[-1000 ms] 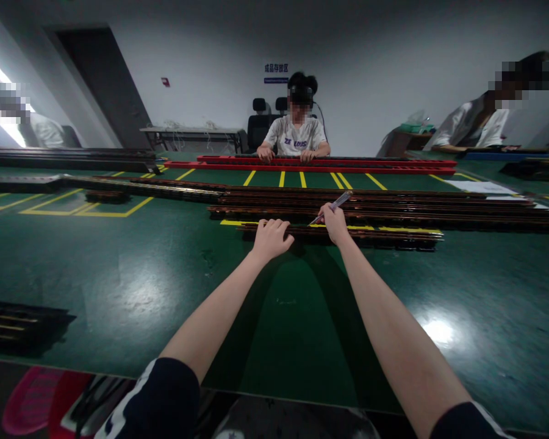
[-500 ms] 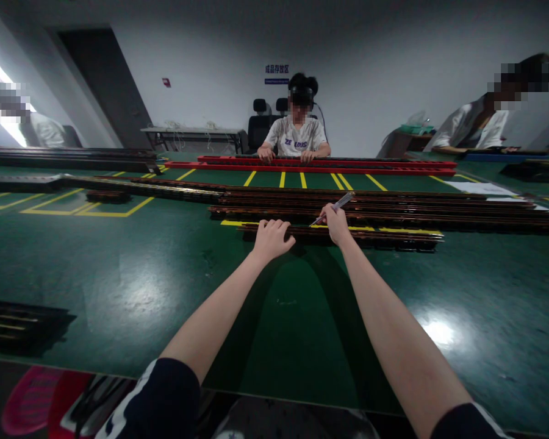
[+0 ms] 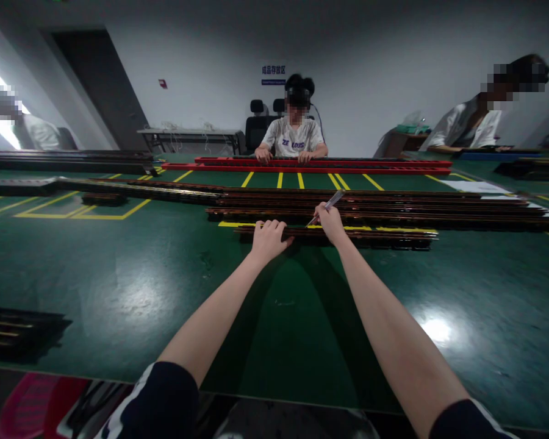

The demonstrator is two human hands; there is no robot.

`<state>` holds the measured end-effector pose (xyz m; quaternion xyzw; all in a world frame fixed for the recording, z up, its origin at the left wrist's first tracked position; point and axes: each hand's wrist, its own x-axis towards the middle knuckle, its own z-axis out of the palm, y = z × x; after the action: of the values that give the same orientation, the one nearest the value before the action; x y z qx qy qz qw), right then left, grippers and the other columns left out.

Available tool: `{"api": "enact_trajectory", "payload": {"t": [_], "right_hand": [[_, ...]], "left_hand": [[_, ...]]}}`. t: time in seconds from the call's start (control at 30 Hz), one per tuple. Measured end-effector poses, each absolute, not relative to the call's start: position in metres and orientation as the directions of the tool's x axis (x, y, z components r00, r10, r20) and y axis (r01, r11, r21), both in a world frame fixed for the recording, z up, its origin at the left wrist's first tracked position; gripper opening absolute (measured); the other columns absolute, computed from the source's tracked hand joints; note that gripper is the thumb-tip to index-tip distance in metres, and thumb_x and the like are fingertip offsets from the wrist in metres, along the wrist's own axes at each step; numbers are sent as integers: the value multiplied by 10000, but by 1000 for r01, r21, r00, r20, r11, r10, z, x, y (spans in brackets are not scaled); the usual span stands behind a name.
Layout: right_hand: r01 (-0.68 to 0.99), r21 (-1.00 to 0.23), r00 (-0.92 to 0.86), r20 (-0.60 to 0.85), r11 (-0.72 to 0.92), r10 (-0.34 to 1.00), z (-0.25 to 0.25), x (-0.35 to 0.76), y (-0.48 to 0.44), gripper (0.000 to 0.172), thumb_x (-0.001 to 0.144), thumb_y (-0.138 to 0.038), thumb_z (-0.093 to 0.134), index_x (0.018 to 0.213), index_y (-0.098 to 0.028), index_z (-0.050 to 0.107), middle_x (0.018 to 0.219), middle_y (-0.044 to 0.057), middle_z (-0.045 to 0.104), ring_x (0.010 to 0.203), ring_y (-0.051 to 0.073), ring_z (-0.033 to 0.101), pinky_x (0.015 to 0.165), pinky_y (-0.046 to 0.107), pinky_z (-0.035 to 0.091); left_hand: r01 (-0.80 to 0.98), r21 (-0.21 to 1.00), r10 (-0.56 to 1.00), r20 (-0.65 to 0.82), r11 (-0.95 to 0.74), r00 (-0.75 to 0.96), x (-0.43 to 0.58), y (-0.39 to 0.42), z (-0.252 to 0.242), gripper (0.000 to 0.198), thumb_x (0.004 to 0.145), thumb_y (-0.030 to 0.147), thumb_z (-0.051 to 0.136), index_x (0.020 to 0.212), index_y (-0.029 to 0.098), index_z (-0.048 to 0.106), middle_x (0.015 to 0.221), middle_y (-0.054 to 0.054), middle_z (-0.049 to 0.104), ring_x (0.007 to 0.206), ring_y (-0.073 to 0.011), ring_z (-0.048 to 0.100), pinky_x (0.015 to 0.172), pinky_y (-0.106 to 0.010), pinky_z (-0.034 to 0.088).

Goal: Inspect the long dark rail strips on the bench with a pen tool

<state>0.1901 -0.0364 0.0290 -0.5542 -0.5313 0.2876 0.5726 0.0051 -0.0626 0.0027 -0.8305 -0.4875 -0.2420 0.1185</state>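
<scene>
A short bundle of thin dark strips with reddish-brown edges [image 3: 388,236] lies crosswise on the green table [image 3: 174,274]. My left hand [image 3: 268,244] is closed over its left part, fingers across the top and thumb on the near side. In my right hand [image 3: 332,224], a slim pen-like tool with a pale, shiny shaft [image 3: 335,197] is pinched. Its thin tip points down and left, close to the strips between my hands. I cannot tell whether the tip touches them. Just beyond lies a larger stack of long dark strips [image 3: 393,206].
Red rails [image 3: 370,167] lie across the table's far side, under the hands of a person [image 3: 295,134] opposite. Dark profiles [image 3: 64,161] lie far left, another bundle [image 3: 18,329] near left. White paper [image 3: 476,186] is at right. Two more people sit at the sides.
The whole view has shifted slightly left. The pen-like tool stands at a slightly different slant in my right hand. My left hand stays on the short bundle.
</scene>
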Motion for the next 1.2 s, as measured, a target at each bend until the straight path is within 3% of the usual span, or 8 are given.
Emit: {"api": "enact_trajectory", "payload": {"t": [0.67, 1.2], "right_hand": [[300, -920, 244, 330, 252, 912, 30, 187, -38, 261, 810, -253, 509, 557, -190, 518, 472, -45, 482, 484, 106, 532, 582, 239, 458], [286, -923, 235, 329, 258, 915, 28, 191, -38, 262, 791, -326, 551, 573, -185, 519, 518, -35, 511, 490, 94, 519, 581, 236, 471]], "left_hand": [[877, 43, 749, 541, -478, 382, 6, -64, 2, 269, 847, 249, 481, 1060, 188, 633, 1074, -92, 684, 1030, -265, 582, 956, -459, 344], [879, 41, 754, 534, -475, 383, 6, -66, 3, 363, 827, 90, 423, 1099, 176, 647, 1105, -95, 689, 1056, -258, 588, 990, -465, 336]]}}
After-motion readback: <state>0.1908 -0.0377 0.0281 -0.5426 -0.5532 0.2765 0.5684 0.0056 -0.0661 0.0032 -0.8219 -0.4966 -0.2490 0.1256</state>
